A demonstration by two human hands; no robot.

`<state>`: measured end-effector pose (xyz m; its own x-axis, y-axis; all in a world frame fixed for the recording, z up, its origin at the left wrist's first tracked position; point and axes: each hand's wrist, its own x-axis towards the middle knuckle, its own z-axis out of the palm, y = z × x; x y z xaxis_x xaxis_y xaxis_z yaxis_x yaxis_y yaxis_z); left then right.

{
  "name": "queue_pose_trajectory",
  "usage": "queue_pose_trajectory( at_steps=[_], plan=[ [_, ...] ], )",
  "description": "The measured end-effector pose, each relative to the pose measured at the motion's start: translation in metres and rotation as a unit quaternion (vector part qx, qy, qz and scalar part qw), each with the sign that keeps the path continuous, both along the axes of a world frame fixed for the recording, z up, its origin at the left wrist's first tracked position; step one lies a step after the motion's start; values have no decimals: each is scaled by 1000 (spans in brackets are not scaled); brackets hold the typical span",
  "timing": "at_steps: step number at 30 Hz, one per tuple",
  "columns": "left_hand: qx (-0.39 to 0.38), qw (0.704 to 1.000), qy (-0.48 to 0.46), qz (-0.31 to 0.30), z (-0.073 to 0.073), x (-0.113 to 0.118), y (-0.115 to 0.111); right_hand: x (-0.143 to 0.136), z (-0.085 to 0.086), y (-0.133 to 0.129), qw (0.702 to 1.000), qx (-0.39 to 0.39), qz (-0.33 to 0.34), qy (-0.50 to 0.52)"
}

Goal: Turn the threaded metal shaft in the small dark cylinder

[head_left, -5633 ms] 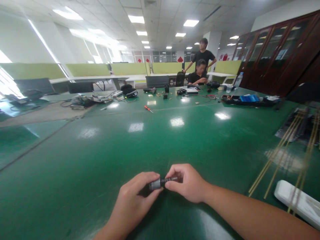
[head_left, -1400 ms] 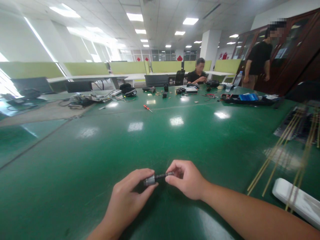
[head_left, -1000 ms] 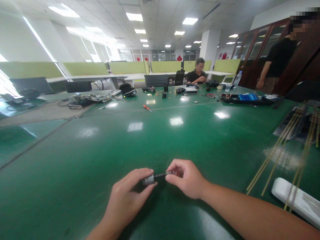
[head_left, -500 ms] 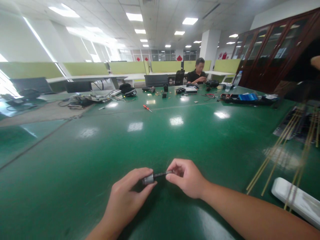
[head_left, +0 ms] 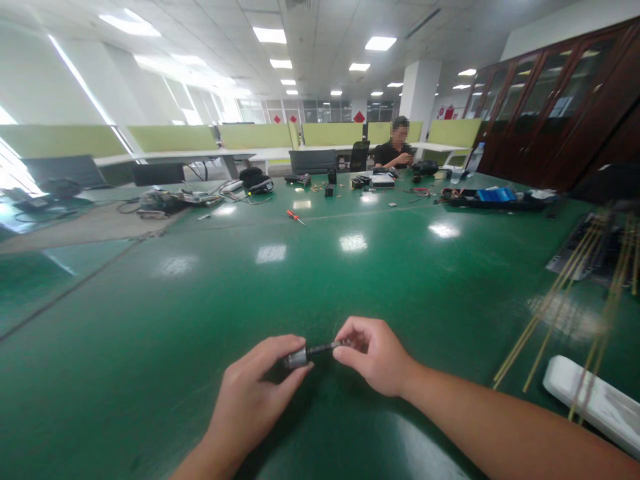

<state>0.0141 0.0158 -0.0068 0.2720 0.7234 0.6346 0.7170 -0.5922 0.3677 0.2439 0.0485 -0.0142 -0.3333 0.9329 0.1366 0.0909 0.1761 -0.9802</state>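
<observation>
My left hand (head_left: pixel 260 387) is closed on a small grey cylinder (head_left: pixel 297 358), pinching it between thumb and fingers. Out of the cylinder's right side runs a thin dark rod (head_left: pixel 320 349). The far end of that rod is pinched by the thumb and fingers of my right hand (head_left: pixel 373 353), which partly hide its tip. Both hands are over the near part of the green table (head_left: pixel 225 293), with the cylinder and rod lying roughly level between them. What exact kind of part it is, I cannot tell.
A red-handled screwdriver (head_left: pixel 295 217) lies farther off. Thin yellowish rods (head_left: pixel 545 307) and a white case (head_left: pixel 595 400) are at the right. Electronics, a black tray (head_left: pixel 495 200) and a bottle (head_left: pixel 476 159) line the far side, where a person (head_left: pixel 395 152) sits.
The dark figure at the far right edge has mostly gone from view. My hands, the cylinder and the rod look nearly the same.
</observation>
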Motion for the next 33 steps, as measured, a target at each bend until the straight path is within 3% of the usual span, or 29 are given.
queue_pose_trajectory(
  at_steps=[33],
  plan=[
    [-7, 1000, -5, 3, -1, -2, 2, 1, -1, 2, 1000, -12, -1, 9]
  ],
)
